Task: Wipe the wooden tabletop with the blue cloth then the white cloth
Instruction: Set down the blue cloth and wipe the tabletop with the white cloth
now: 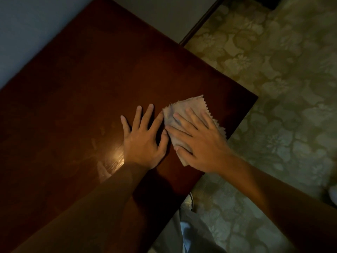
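Right hand (198,141) flat on cloth (184,114) near table (73,88) edge; left hand (144,137) flat beside, grasping nothing. Could slide cloth off edge.

White cloth (184,115) flat on the dark wooden tabletop (82,92).

The cloth is pale, folded and zigzag-edged, lying toward four o'clock on the top, close to its corner, with one edge reaching the table's side. The tabletop is reddish-brown and glossy, with a bright glare patch and faint streaks toward six o'clock.
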Motion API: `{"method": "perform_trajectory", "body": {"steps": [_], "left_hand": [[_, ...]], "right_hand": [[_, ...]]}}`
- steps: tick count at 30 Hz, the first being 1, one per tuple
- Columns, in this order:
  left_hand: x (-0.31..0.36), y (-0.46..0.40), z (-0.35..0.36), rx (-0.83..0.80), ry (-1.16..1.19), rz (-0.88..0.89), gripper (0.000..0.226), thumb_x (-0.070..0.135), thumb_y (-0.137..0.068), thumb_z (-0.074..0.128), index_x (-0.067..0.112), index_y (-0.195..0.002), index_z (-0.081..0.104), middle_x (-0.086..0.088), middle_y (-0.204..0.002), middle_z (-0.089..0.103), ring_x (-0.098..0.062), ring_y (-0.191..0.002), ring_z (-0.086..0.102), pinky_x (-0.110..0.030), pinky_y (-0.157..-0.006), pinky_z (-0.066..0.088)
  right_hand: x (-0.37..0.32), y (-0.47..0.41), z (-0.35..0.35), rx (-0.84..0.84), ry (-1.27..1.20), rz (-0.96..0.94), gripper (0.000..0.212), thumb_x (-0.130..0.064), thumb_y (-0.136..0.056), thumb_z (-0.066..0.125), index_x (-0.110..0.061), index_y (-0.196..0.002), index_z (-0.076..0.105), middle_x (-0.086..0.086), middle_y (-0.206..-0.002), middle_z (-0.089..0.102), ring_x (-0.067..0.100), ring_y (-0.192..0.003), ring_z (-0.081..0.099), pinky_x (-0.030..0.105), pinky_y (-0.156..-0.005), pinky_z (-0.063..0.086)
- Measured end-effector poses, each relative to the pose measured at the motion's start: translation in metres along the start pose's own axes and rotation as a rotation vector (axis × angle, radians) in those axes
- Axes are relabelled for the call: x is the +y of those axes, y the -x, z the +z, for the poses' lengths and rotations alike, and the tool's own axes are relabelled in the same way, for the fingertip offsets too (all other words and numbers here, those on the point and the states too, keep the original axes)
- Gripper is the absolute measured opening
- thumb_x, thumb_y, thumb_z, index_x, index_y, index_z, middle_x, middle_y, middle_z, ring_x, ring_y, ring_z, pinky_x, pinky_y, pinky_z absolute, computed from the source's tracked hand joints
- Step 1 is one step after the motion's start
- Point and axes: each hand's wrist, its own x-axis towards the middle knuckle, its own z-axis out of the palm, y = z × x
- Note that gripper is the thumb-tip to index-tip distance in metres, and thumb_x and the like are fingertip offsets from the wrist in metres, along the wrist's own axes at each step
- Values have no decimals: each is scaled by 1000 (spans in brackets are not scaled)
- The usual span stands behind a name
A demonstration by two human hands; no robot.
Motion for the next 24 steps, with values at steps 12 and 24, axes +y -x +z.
{"method": "perform_trajectory", "body": {"steps": [12, 24], "left_hand": [[0, 0, -1, -15, 0, -4, 53, 43, -99, 41, 27, -150, 41, -4, -160, 30, -30, -152, 13, -65, -117, 1], [-3, 1, -1, -37, 19, 14, 54, 44, -97, 43, 26, -148, 44, -7, -159, 32, -33, -151, 16, -68, -116, 2]], "right_hand": [[67, -78, -24, -171, 104, 286, 73, -59, -92, 11, -34, -161, 15, 6, -167, 22, 30, -153, 17, 54, -123, 11], [56, -84, -24, -118, 200, 272, 62, -46, -103, 32, -22, -159, 26, 12, -162, 30, 39, -149, 25, 58, -119, 21]]}}
